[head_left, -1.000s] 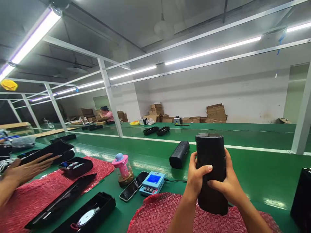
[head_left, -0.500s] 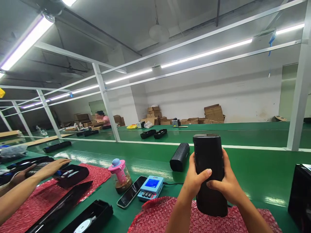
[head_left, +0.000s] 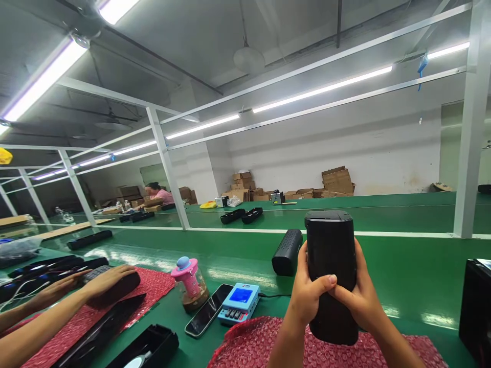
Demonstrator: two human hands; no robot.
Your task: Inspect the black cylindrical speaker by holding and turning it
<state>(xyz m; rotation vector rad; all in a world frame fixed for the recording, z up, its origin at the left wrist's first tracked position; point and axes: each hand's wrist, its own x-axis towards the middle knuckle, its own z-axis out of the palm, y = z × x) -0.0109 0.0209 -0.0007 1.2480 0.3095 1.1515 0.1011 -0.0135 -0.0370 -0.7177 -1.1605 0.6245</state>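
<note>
I hold a tall black speaker [head_left: 330, 255] upright in both hands above a red bubble-wrap sheet [head_left: 268, 347]. My left hand [head_left: 307, 299] wraps its left side with the thumb across the front. My right hand [head_left: 358, 296] grips the right side, its thumb meeting the left one. A second black speaker [head_left: 287, 252] lies on the green table [head_left: 406, 276] just behind, to the left.
A blue tester box [head_left: 239, 302] with a cable, a phone [head_left: 205, 317] and a pink-lidded jar [head_left: 189, 276] sit at left of my hands. A co-worker's arms [head_left: 57, 306] rest on black trays over red wrap at far left. A black box [head_left: 475, 312] stands at right.
My thumbs have drawn together on the speaker's front and the speaker sits slightly lower. The co-worker's hand has come down onto a black tray. The view has shifted a little.
</note>
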